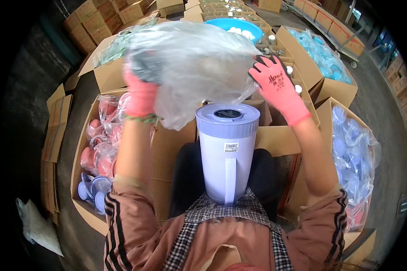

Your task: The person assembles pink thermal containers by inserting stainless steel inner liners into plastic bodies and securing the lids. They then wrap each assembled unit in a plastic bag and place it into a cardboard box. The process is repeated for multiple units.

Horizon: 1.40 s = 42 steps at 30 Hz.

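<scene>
A large clear plastic bag point(194, 63) is stretched out in the air between my two gloved hands. My left hand point(140, 92), in a pink glove with dark fingers, is closed on the bag's left side; plastic partly covers it and motion blurs it. On the bag's right edge, my right hand point(276, 83) pinches the film with bent fingers. Below the bag, a lavender lidded pitcher point(219, 158) stands upright in my lap, its handle toward me. Its lid has a dark round centre, and a white label sits under the rim. Neither hand touches the pitcher.
At left, a carton point(91, 208) holds bagged red and lavender parts. Lavender parts point(352, 149) fill a carton at right, with turquoise ones point(323, 56) beyond. Ahead, a blue basin point(215, 24) with white pieces rests on a divided carton holding glass jars. A cart point(343, 38) stands far right.
</scene>
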Motion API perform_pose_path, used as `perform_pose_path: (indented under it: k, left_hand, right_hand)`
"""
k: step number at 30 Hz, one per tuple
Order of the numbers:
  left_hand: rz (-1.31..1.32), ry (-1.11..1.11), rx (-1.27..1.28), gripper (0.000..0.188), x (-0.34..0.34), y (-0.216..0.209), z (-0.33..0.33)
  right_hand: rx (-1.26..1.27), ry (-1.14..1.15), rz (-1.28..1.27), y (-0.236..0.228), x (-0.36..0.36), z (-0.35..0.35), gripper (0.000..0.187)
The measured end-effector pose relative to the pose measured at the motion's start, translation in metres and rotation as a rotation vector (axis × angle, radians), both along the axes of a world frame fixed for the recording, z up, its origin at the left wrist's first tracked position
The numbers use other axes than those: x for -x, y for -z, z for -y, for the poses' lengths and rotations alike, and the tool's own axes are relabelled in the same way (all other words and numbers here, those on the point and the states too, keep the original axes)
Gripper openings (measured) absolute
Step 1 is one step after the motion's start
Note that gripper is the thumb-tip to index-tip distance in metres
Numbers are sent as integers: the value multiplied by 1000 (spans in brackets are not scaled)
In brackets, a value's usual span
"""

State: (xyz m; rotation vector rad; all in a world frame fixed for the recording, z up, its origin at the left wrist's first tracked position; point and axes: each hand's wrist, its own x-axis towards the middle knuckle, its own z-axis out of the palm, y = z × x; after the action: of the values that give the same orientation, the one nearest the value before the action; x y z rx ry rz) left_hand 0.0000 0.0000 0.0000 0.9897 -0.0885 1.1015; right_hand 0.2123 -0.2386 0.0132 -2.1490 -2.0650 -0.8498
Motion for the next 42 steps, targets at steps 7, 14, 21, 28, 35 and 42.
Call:
perform_pose_path:
  k: [7, 14, 21, 28, 35, 42]
  left_hand:
    - [-817, -337, -292, 33, -18, 242, 14]
    - [-672, -317, -405, 24, 63, 131, 111]
    - [-761, -270, -1573, 27, 114, 136, 171]
    - [-985, 364, -1444, 32, 164, 169, 206]
    - [-1094, 674, -1226, 32, 150, 143, 213]
    - [-977, 122, -243, 22, 195, 145, 217]
  right_hand:
    - [288, 282, -1540, 120, 8, 15, 31]
    - [104, -4, -1319, 93, 59, 145, 35]
    - [447, -228, -663, 147, 117, 175, 19]
    - [461, -65, -1132, 61, 119, 163, 32]
    - [652, -712, 165, 113, 154, 98, 17]
    - [626, -493, -117, 68, 88, 84, 26]
